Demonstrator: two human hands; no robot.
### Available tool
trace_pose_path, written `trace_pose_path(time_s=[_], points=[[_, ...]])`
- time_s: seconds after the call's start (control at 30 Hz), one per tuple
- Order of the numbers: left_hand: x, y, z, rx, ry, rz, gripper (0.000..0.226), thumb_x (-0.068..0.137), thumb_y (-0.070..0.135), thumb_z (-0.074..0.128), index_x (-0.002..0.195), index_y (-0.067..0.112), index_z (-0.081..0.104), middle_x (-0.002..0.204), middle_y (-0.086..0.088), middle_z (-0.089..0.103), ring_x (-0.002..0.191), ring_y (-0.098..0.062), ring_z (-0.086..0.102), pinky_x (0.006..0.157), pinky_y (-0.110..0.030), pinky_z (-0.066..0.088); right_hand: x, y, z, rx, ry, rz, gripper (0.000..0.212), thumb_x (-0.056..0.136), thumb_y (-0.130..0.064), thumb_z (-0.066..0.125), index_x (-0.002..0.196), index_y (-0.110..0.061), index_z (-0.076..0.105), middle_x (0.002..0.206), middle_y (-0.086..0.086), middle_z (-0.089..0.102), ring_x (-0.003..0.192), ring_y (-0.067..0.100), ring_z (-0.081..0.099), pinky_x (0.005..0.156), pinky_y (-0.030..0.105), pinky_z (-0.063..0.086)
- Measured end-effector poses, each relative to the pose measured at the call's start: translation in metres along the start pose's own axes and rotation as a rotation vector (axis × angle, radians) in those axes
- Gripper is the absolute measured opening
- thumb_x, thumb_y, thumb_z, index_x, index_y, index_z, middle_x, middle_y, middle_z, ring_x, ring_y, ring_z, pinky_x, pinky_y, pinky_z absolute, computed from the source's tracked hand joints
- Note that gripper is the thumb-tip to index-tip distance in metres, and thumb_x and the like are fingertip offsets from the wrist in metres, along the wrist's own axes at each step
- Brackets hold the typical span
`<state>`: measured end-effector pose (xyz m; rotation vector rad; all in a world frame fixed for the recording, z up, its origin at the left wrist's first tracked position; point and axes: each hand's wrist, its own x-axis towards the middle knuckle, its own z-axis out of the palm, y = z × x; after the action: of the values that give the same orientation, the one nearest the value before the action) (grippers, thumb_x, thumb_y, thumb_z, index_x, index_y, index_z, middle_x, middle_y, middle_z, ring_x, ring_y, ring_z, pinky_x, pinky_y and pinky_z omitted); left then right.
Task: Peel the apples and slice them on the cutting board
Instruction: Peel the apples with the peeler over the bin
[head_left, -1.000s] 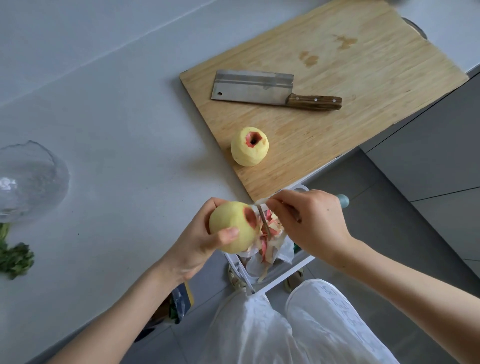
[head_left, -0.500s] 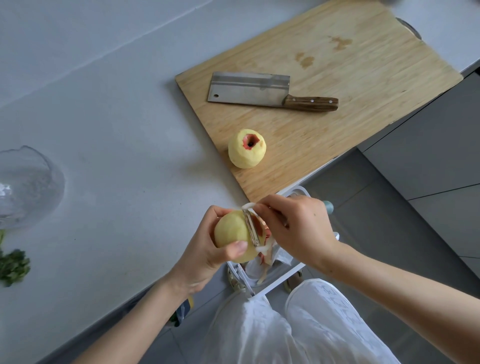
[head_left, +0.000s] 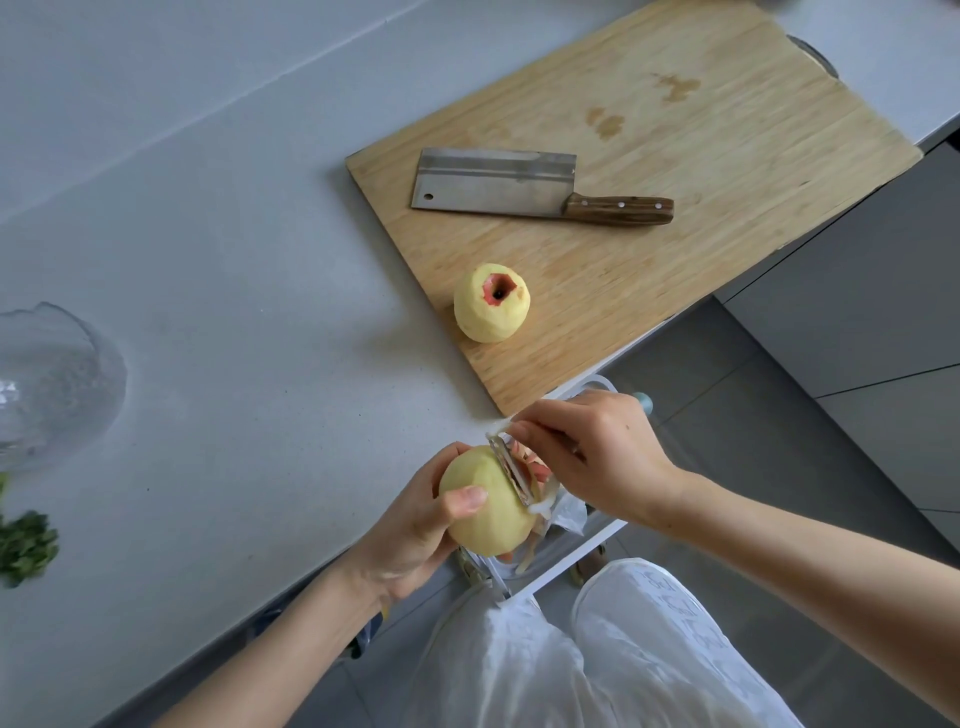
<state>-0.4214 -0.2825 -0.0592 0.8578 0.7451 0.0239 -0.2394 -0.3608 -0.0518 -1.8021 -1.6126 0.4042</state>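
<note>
Across the frame, I am seeing the grey countertop (head_left: 234, 312) carrying the wooden cutting board (head_left: 701, 156) at 1 o'clock. On it the cleaver (head_left: 498, 182) is lying flat, and one peeled apple (head_left: 491, 306) is sitting near the board's 7 o'clock corner. At 6 o'clock, the left hand (head_left: 410, 530) is curling fingers and thumb round a second apple (head_left: 488, 514). The right hand (head_left: 597, 457) is pinching the peeler (head_left: 514, 473), whose blade is touching this apple's 2 o'clock side.

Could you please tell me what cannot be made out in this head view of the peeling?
Head view:
- Peeler handle: mostly hidden inside the right hand.
- Held apple, far side: covered by the left hand; remaining skin unclear.
- Bin contents: blocked by hands and apple.
- Glass bowl and greens: cut off by the left edge.
</note>
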Motion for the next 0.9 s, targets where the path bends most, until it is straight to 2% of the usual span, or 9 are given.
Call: trace_pose_path(time_s=[0.17, 0.27, 0.4, 0.47, 0.57, 0.63, 0.7, 0.8, 0.9], points=[[-0.005, 0.016, -0.011, -0.111, -0.124, -0.023, 0.084, 0.045, 0.048, 0.089, 0.109, 0.004, 0.058, 0.098, -0.019, 0.065, 0.083, -0.035, 0.065, 0.051, -0.034, 0.053, -0.007, 0.027, -0.002, -0.108, -0.053, 0.03, 0.05, 0.098, -0.043, 0.037, 0.072, -0.014, 0.068, 0.047, 0.0, 0.056, 0.041, 0.021, 0.049, 0.045, 0.032, 0.045], [-0.004, 0.023, -0.014, -0.08, -0.086, 0.001, 0.089, 0.043, 0.05, 0.089, 0.111, 0.003, 0.056, 0.098, -0.017, 0.065, 0.088, -0.034, 0.063, 0.055, -0.033, 0.053, -0.004, 0.022, -0.001, -0.097, -0.066, 0.017, 0.04, 0.094, -0.039, 0.043, 0.077, -0.015, 0.07, 0.049, -0.002, 0.057, 0.041, 0.017, 0.05, 0.045, 0.028, 0.044], [-0.003, 0.022, -0.011, -0.03, -0.029, -0.02, 0.097, 0.04, 0.052, 0.089, 0.114, 0.001, 0.053, 0.101, -0.018, 0.063, 0.084, -0.028, 0.064, 0.056, -0.034, 0.053, 0.0, 0.009, -0.004, -0.022, -0.069, 0.054, 0.042, 0.093, -0.041, 0.041, 0.078, -0.013, 0.068, 0.05, -0.005, 0.055, 0.043, 0.013, 0.048, 0.044, 0.028, 0.042], [-0.002, 0.02, -0.011, -0.026, -0.019, -0.041, 0.104, 0.041, 0.052, 0.088, 0.12, -0.002, 0.049, 0.106, -0.021, 0.062, 0.087, -0.03, 0.063, 0.057, -0.034, 0.052, 0.0, 0.003, -0.006, 0.027, -0.084, 0.102, 0.042, 0.093, -0.043, 0.041, 0.077, -0.013, 0.065, 0.049, -0.007, 0.049, 0.049, 0.015, 0.045, 0.047, 0.021, 0.036], [-0.002, 0.019, -0.008, -0.048, -0.054, -0.064, 0.101, 0.048, 0.052, 0.086, 0.125, -0.001, 0.048, 0.108, -0.021, 0.061, 0.088, -0.03, 0.063, 0.057, -0.035, 0.052, 0.0, -0.008, -0.009, 0.087, -0.117, 0.116, 0.03, 0.094, -0.035, 0.047, 0.082, -0.014, 0.065, 0.05, -0.016, 0.041, 0.051, 0.003, 0.044, 0.052, 0.017, 0.034], [-0.003, 0.019, -0.006, -0.059, -0.055, -0.076, 0.096, 0.052, 0.052, 0.085, 0.126, 0.001, 0.05, 0.107, -0.019, 0.062, 0.087, -0.027, 0.063, 0.057, -0.035, 0.052, 0.0, -0.01, -0.011, 0.131, -0.16, 0.156, 0.03, 0.094, -0.037, 0.044, 0.086, -0.015, 0.064, 0.053, -0.016, 0.043, 0.053, 0.002, 0.044, 0.055, 0.015, 0.034], [-0.003, 0.02, -0.002, -0.033, -0.008, -0.067, 0.09, 0.051, 0.048, 0.087, 0.122, 0.004, 0.053, 0.107, -0.016, 0.062, 0.087, -0.025, 0.063, 0.058, -0.033, 0.052, 0.001, -0.01, -0.013, 0.295, -0.248, 0.322, 0.038, 0.093, -0.049, 0.038, 0.086, -0.021, 0.062, 0.06, -0.011, 0.049, 0.056, 0.005, 0.045, 0.059, 0.019, 0.034], [-0.001, 0.022, 0.005, 0.082, 0.139, -0.011, 0.07, 0.048, 0.039, 0.082, 0.11, 0.017, 0.057, 0.1, -0.004, 0.064, 0.084, -0.013, 0.065, 0.06, -0.024, 0.051, 0.002, -0.011, -0.014, 0.905, -0.34, 0.725, 0.053, 0.084, -0.066, 0.041, 0.078, -0.018, 0.06, 0.066, -0.003, 0.046, 0.057, 0.008, 0.041, 0.058, 0.02, 0.036], [0.004, 0.024, 0.01, 0.534, 0.306, 0.129, 0.075, 0.049, 0.042, 0.086, 0.113, 0.028, 0.05, 0.105, 0.009, 0.059, 0.088, 0.0, 0.06, 0.069, -0.016, 0.049, 0.002, -0.008, -0.015, 1.215, -0.43, 0.99, 0.07, 0.07, -0.075, 0.047, 0.089, -0.008, 0.053, 0.066, 0.003, 0.046, 0.053, 0.014, 0.041, 0.05, 0.022, 0.04]])
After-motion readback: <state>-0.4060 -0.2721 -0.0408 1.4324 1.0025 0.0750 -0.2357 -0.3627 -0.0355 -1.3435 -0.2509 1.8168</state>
